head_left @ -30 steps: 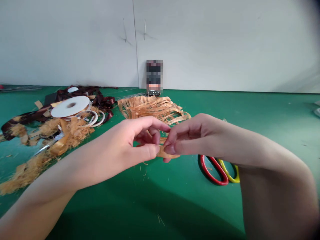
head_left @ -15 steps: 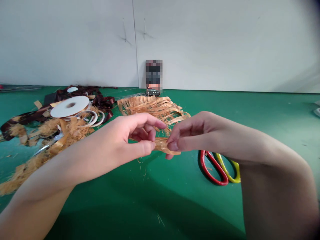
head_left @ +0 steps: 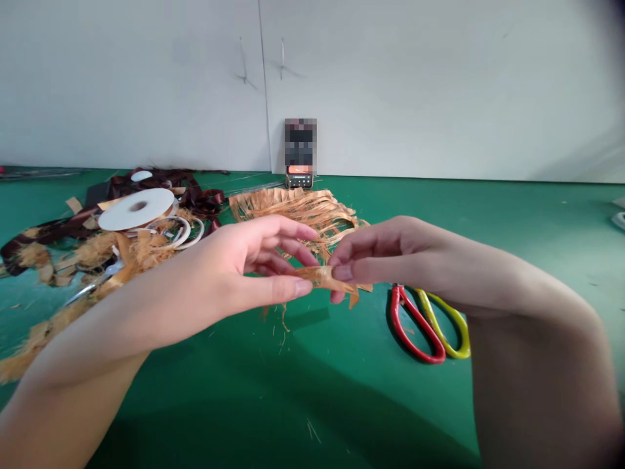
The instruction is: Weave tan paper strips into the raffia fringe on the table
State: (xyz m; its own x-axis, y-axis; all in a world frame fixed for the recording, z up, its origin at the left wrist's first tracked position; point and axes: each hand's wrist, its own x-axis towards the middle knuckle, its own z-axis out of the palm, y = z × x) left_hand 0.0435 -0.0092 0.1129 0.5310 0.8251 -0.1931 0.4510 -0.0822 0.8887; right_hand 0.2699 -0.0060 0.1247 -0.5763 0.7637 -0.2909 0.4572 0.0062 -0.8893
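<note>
A tan, gauzy strip of frayed ribbon (head_left: 322, 276) is stretched between my two hands above the green table. My right hand (head_left: 385, 257) pinches its right part between thumb and fingers, and a short folded end pokes out below. The left part lies between the thumb and fingers of my left hand (head_left: 254, 264), whose index finger is lifted away from it. Loose threads dangle beneath my left hand. Just behind both hands lies a pile of frayed tan ribbon strips (head_left: 297, 208). Scissors with red and yellow handles (head_left: 417, 326) rest below my right hand, their blades hidden.
A white ribbon spool (head_left: 137, 208) lies on the left among dark brown ribbon (head_left: 63, 228), white rings (head_left: 188, 234) and frayed tan scraps (head_left: 97, 251). A phone (head_left: 299, 153) leans against the white wall panel (head_left: 415, 85) at the back of the green table (head_left: 293, 404).
My left fingers have loosened and extended, and its thumb has slid right along the strip. The strip's folded right end now shows below my right hand.
</note>
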